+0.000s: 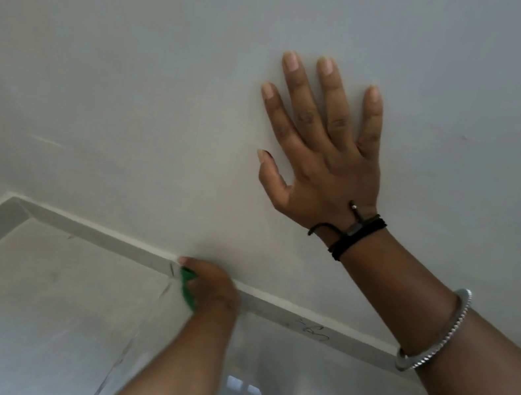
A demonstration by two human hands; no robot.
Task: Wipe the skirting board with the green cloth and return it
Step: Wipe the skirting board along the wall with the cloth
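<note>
The grey skirting board (99,236) runs along the foot of the white wall (135,70), slanting down to the right. My left hand (214,285) is low at the board, closed around the green cloth (187,289), and presses it against the board's face. Only a small green edge of the cloth shows left of my fingers. My right hand (325,160) lies flat on the wall above, fingers spread, holding nothing. Black cords sit on that wrist and a silver bangle on the forearm.
Dark pen scribbles (312,330) mark the skirting board to the right of my left hand. At the left, the board turns a corner (15,206) and runs toward me. Glossy grey floor tiles (23,312) with a joint line lie below.
</note>
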